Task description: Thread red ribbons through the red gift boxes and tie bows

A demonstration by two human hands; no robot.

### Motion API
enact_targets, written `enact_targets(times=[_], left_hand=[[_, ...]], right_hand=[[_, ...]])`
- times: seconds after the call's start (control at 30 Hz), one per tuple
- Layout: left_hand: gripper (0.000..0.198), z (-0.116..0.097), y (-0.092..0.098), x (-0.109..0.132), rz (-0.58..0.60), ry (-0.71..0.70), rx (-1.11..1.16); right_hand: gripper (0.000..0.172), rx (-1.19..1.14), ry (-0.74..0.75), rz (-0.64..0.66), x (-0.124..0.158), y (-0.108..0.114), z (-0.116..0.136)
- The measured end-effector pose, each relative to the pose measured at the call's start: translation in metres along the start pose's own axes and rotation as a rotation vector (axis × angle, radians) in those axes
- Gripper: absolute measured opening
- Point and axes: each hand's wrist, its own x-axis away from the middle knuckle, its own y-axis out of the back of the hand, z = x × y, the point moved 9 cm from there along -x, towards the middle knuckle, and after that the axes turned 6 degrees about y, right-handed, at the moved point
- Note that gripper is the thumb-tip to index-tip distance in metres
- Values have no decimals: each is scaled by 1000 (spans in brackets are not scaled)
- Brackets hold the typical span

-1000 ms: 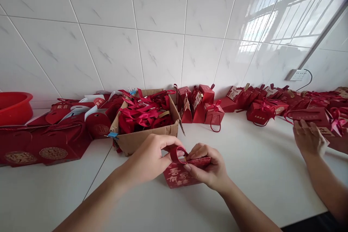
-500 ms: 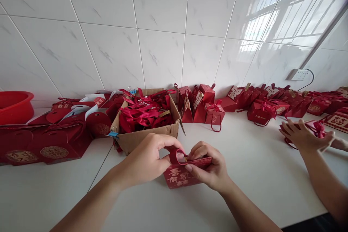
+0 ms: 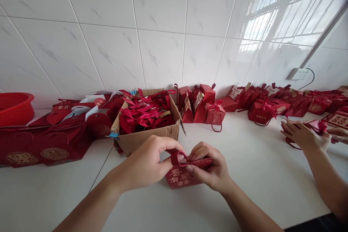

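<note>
A small red gift box [image 3: 181,179] with pale gold characters stands on the white table in front of me. Over its top edge curves a loop of dark red ribbon [image 3: 175,158]. My left hand [image 3: 152,159] pinches this ribbon loop between thumb and fingers. With its thumb on the front and fingers behind, my right hand [image 3: 210,163] grips the box by its top edge. The right fingertips are close to the ribbon, near a small yellowish bit at the opening. The far side of the box is hidden.
Behind my hands sits a cardboard box [image 3: 149,135] heaped with red ribbons. Red gift boxes [image 3: 54,148] line the left, beside a red basin [image 3: 16,107]. More finished-looking boxes [image 3: 214,114] stand along the wall. At right, another person's hands [image 3: 307,136] handle a ribboned box.
My hands and the gift box stay almost in place, with the left fingers shifted slightly on the ribbon. At right, the other person's hands have moved a little on their box.
</note>
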Motion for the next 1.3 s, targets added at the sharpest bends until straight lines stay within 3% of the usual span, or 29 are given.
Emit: enact_targets(times=[0.67,0.9,1.13,1.3], left_hand=[[25,1,-6,0,70,31,-7],[23,-5,-7,4,136,-15,-66],[39,-10,-3,11,218,-127,-106],[47,-9,1,14,200,-53,-151]], right_hand=[[16,3,29,-3,0,0,2],[13,37,115,28,0,-4,10],[20,184,289,52,2,-6,24],[25,313,363,115,4,-10,28]])
